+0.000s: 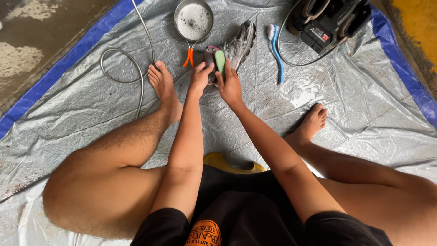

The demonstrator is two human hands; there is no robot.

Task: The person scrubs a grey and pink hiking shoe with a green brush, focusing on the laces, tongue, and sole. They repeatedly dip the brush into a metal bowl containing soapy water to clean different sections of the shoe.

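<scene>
Sneaker (240, 43) lies far out in front of the seated person, grey and worn, resting on the silver tarp (346, 100) with its toe pointing far and to the right. Its near end is gripped by the left hand (200, 75), whose fingers curl round the heel part and a dark piece beside it. The right hand (229, 84) sits just to the right, its fingers closed on a pale green brush (220, 61) held upright against the shoe's near end. Both hands touch the shoe, and they are nearly touching each other. Just to the left of the shoe lies a pair of orange-handled pliers (189, 57), and beyond them stands a round metal bowl (193, 20) with foamy water inside. A blue long-handled brush (275, 50) lies on the tarp to the right of the shoe, apart from it. At the far right stands a black machine (330, 20) with a cable looping out from it. A grey metal hose (125, 64) coils on the left, near the person's left foot (161, 82). The right foot (313, 120) rests flat on the tarp to the right. A yellow stool edge (218, 160) shows between the thighs.
</scene>
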